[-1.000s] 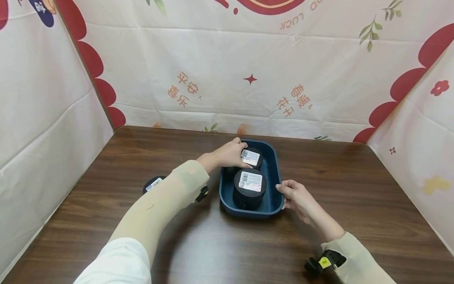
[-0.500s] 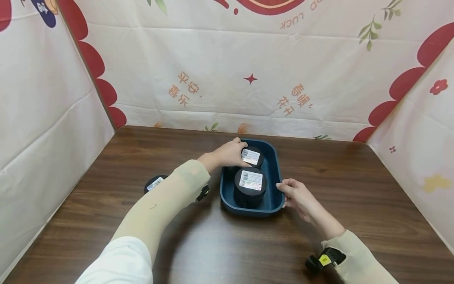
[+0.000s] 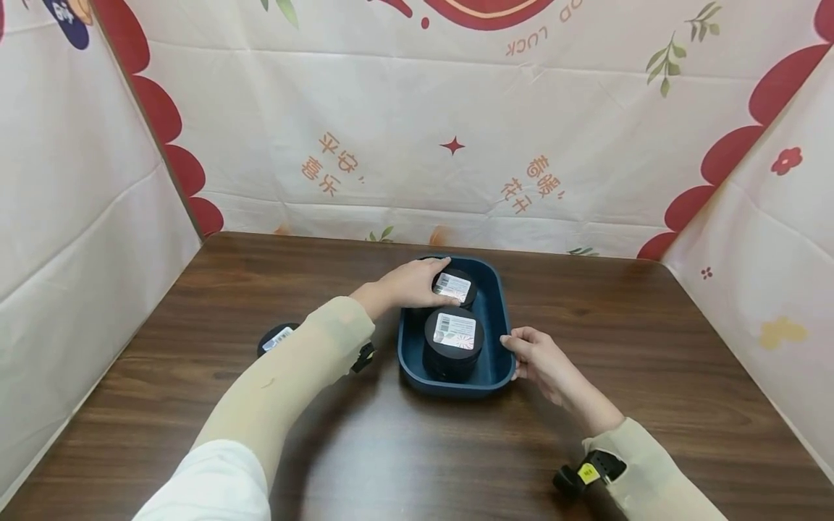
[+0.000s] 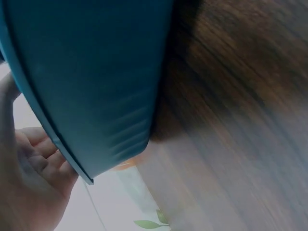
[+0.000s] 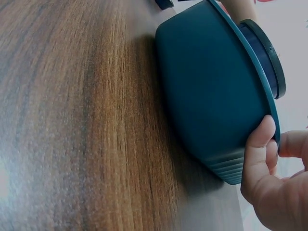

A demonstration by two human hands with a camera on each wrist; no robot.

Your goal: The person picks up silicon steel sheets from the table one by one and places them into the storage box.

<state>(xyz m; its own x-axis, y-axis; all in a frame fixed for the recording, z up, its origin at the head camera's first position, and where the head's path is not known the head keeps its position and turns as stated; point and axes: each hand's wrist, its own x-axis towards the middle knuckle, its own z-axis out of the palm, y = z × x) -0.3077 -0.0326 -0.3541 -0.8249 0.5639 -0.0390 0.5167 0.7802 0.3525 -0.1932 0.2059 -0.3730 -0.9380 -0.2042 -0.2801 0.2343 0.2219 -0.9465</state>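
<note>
A dark blue plastic basin (image 3: 491, 369) stands on the table in the head view, with two visible round black containers inside. Each has a white barcode label on top. My left hand (image 3: 412, 284) reaches over the left rim and grips the far container (image 3: 464, 280), thumb on its near side, fingers on its far side. The near container (image 3: 454, 351) stands taller. My right hand (image 3: 539, 362) pinches the basin's right rim, thumb and fingers on either side of it in the right wrist view. In the left wrist view the basin wall (image 4: 96, 82) hides the containers.
Another black round container (image 3: 276, 337) with a label lies on the brown wooden table (image 3: 417, 463), partly hidden behind my left forearm. Printed white cloth (image 3: 404, 108) encloses the back and both sides of the table.
The head view has shifted slightly. My left fingers have straightened a little and spread further round the far container, which sits slightly closer to the left hand. The right hand keeps its hold on the rim.
</note>
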